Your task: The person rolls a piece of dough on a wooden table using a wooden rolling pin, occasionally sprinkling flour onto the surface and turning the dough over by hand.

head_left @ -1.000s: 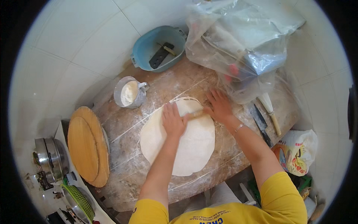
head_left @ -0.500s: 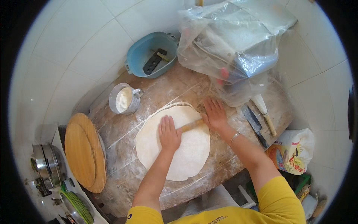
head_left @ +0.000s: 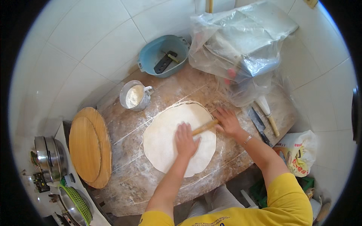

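A wide, thin round sheet of dough lies on the floured wooden board. Across its right half runs a slim wooden rolling pin, tilted up toward the right. My left hand rests flat at the pin's left end, fingers stretched away from me, the thumb apart; it covers that end. At the other end, past the dough's right edge, my right hand presses with its palm, fingers extended over the board. A bracelet circles my right wrist.
A metal cup of flour stands behind the dough, left of a blue basin. Clear plastic sheeting covers items at back right. A knife and a white brush with wooden handle lie right. Round wooden boards stand left.
Both hands and the rolling pin have shifted slightly rightward and toward me over the dough. The whole view has also moved a little.
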Available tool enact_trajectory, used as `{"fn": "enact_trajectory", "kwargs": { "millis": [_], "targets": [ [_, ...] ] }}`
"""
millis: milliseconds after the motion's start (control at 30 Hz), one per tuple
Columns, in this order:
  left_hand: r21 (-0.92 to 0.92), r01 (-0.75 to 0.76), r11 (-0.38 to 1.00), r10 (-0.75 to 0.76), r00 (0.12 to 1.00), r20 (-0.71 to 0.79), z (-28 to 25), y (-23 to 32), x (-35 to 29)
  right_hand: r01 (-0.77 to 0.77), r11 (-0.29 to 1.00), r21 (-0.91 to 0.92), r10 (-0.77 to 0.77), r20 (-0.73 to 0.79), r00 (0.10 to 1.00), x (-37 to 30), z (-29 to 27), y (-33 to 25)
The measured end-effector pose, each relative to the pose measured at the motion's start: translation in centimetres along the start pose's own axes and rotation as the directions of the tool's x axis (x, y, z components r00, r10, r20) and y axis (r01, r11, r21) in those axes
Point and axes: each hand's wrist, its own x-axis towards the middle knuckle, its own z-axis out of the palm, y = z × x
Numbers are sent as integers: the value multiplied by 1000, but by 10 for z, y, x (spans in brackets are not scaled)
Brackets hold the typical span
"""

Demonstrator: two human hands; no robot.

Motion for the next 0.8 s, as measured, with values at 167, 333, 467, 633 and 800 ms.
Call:
{"fn": "enact_trajectory", "kwargs": {
  "millis": [167,333,467,633,800],
  "targets": [
    [-275,-59,960,99,986,135,-19,22,-109,-16,999,29,12,130,991,-89,10,-5],
    [-74,76,994,-76,997,4,-37,-35,-151,68,996,60,-77,156,985,-71,24,-99],
    [109,147,983,-133,983,-124,-27,-77,-81,-34,999,-19,35,67,997,9,53,-103],
    [80,325,942,-304,931,-200,-44,-120,37,-205,977,55,211,-172,962,136,73,-87],
    [80,260,962,-247,959,-142,-39,-101,1,-220,975,-12,219,-91,972,89,64,-93]
  ]
}}
